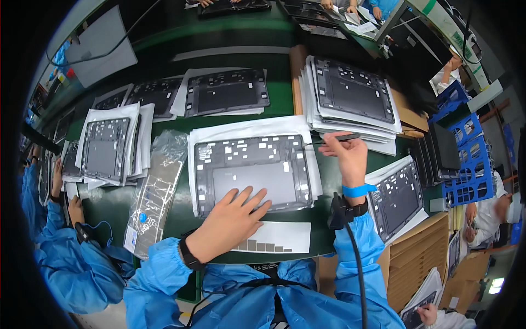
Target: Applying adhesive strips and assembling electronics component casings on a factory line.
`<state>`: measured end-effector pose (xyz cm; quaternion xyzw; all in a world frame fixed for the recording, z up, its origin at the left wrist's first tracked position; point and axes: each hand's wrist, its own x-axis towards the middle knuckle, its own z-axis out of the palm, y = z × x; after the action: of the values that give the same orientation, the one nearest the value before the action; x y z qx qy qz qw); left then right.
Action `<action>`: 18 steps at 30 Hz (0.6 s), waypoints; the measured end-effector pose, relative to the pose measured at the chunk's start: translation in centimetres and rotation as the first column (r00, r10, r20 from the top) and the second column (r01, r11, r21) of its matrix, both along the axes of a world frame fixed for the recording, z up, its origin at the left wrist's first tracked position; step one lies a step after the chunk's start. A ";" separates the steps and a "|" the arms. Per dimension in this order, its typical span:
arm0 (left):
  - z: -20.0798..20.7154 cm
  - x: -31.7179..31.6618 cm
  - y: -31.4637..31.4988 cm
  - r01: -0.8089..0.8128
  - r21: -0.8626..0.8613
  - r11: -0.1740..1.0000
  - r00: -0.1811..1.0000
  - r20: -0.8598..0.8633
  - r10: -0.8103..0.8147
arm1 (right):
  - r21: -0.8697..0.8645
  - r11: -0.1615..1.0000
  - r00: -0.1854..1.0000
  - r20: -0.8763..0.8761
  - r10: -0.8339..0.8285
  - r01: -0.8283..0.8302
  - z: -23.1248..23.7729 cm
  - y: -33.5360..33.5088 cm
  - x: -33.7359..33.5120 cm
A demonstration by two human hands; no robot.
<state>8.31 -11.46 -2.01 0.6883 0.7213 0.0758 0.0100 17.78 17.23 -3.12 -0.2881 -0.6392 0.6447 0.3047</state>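
In front of me a dark tablet housing (255, 178), dotted with small white pads, lies on white wrapping sheets (219, 130). My left hand (230, 222) rests on its lower edge, fingers spread flat. Above its upper right corner, my right hand (346, 155) pinches a slim black tool (335, 139) like tweezers, its thin tip pointing left at the housing's edge. I cannot tell whether the tip touches. Below the housing lies a white sheet (298, 236) with a row of grey rectangles, partly under my left hand.
Housings are stacked at right (356, 90) and left (107, 148); another housing (227, 92) lies behind. A clear plastic bag (159, 186) is left of my work, and one more housing (395, 197) sits by my right wrist. A co-worker's blue sleeve (82, 268) is at far left.
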 end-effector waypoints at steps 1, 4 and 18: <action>0.6 -0.4 0.1 -0.002 -0.002 1.000 1.000 -0.007 0.002 | -0.002 1.000 1.000 -0.007 0.002 -0.002 -0.1 0.1 -0.4; 2.4 -1.8 1.6 0.100 -0.125 0.987 0.992 0.090 -0.089 | -0.015 0.999 0.998 0.044 0.033 -0.032 -1.0 0.6 -1.3; 0.3 -7.1 10.3 0.043 0.006 0.999 0.991 -0.127 -0.042 | -0.044 0.997 0.995 0.075 0.065 -0.062 -2.8 1.1 -2.3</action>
<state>1.18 -1.20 -1.71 0.7070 0.7054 0.0348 -0.0369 15.46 18.34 -5.91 -0.2981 -0.6457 0.6557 0.2533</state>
